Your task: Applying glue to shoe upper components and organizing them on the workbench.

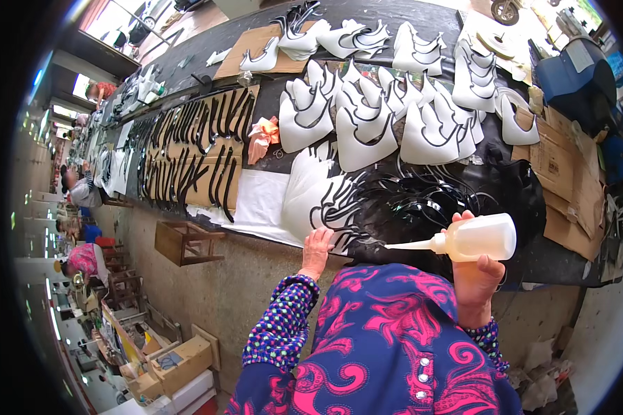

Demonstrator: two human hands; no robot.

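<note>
Squeeze bottle point(488, 237) gripped sideways in right hand point(475, 277); left hand point(315, 252), loosely curled, at edge of white pieces point(303, 190).

Lateral clearance: L of L hand point(316, 250), over bare white sheet point(256, 196). Obstr.: bottle nozzle point(421, 245) btwn L hand & R hand point(474, 277); black strips point(429, 200) fwd; stacked white pcs. point(364, 149) beyond; cardboard point(561, 169) at R.
</note>
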